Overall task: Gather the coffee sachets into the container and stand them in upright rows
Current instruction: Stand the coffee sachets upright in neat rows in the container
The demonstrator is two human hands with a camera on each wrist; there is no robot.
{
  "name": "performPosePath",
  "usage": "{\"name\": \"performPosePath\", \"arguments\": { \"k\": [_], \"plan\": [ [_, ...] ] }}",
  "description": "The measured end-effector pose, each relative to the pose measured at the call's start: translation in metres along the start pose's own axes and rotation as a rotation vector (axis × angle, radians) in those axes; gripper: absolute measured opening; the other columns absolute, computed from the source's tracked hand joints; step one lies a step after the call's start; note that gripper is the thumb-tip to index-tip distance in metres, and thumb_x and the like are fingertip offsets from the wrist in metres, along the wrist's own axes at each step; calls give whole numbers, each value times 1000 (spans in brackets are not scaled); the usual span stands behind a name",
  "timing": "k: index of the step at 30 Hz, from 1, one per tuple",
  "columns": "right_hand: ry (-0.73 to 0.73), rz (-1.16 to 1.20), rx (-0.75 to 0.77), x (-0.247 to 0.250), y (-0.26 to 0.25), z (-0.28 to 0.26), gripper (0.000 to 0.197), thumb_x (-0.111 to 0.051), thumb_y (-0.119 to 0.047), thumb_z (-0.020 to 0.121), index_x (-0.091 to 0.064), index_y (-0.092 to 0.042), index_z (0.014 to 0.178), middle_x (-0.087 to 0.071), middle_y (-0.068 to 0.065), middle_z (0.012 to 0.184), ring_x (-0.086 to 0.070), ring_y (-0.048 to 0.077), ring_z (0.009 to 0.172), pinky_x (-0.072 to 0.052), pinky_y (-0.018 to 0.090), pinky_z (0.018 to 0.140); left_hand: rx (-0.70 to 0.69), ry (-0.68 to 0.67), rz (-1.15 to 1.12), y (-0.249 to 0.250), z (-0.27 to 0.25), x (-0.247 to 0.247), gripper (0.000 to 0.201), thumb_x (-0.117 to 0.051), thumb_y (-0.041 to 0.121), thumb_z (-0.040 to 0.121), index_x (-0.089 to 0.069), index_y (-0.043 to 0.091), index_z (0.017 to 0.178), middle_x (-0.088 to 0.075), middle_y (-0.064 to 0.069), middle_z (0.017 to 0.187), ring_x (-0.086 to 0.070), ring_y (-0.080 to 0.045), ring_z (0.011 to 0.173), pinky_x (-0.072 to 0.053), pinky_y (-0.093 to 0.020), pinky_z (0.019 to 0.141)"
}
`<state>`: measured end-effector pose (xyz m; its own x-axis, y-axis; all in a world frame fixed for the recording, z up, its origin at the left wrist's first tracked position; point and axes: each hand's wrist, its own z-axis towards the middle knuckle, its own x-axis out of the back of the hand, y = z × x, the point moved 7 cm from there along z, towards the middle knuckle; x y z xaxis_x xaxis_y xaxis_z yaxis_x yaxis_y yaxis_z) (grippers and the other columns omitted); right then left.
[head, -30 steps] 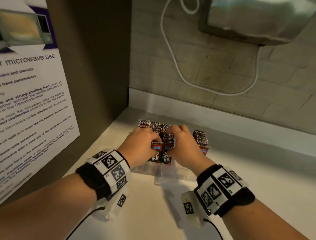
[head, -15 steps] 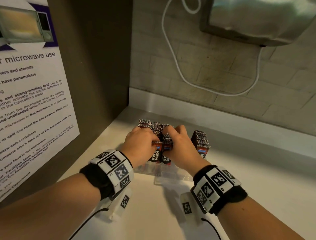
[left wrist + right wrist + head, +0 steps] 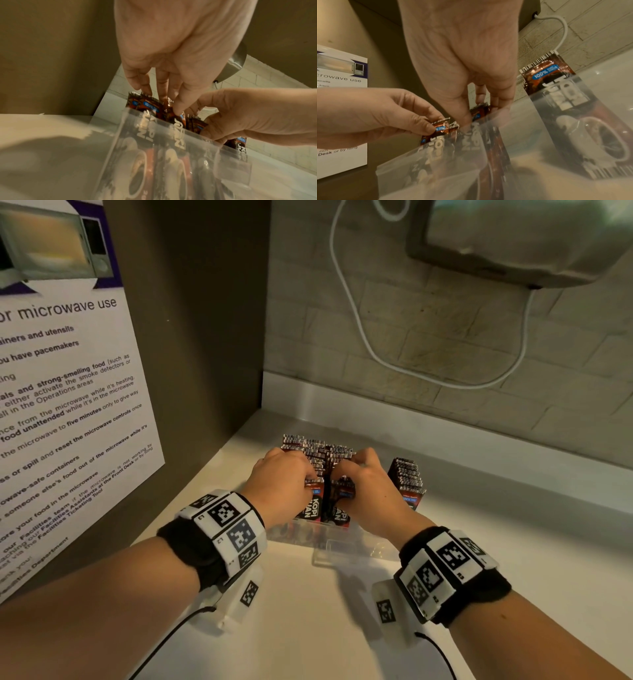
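Observation:
Dark red-brown coffee sachets (image 3: 317, 453) stand upright in rows inside a clear plastic container (image 3: 346, 546) on the white counter. My left hand (image 3: 310, 477) pinches the tops of the sachets in the left middle row (image 3: 441, 127). Right beside it, my right hand (image 3: 342, 479) has thumb and fingers curled over the tops of the neighbouring row (image 3: 193, 124). In the left wrist view my left hand (image 3: 169, 105) points down into the pack. Another upright row (image 3: 407, 479) stands apart at the container's right end. The hands hide the middle sachets' tops.
A brown side panel with a microwave-use notice (image 3: 61, 405) closes off the left. The brick back wall (image 3: 445, 337) carries a white cable (image 3: 356, 313) and a metal appliance (image 3: 520, 237) above. White counter (image 3: 308, 628) lies in front and to the right.
Both hands stay on the middle rows of sachets. They have drawn slightly closer together over the pack, and the sachets under them are packed a little tighter.

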<state>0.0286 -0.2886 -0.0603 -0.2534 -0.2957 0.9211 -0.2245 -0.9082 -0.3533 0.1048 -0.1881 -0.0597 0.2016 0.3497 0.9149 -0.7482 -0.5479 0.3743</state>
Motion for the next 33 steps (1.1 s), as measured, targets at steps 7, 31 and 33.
{"name": "performPosePath", "arguments": {
  "k": [7, 31, 33],
  "plan": [
    [-76, 27, -10, 2, 3, 1, 35, -69, -1, 76, -61, -10, 110, -35, -2, 105, -53, 23, 91, -44, 22, 74, -5, -1, 9, -1, 0, -1, 25, -59, 22, 91, -69, 24, 114, -59, 9, 121, -45, -19, 111, -39, -37, 101],
    [62, 69, -28, 59, 13, -17, 25, -74, -4, 75, -71, -16, 97, -65, -3, 88, -60, 15, 83, -44, 22, 72, -61, 169, -293, 37, -10, 29, 33, -51, 23, 94, -56, 23, 127, -52, 3, 130, -40, -19, 122, -32, -32, 106],
    [81, 85, -17, 70, 19, -24, 25, -75, -2, 74, -71, -16, 93, -66, -5, 86, -61, 13, 80, -47, 20, 72, -73, 167, -459, 47, -9, 28, 29, -52, 25, 95, -58, 21, 123, -54, 2, 126, -45, -17, 121, -35, -33, 105]
  ]
}}
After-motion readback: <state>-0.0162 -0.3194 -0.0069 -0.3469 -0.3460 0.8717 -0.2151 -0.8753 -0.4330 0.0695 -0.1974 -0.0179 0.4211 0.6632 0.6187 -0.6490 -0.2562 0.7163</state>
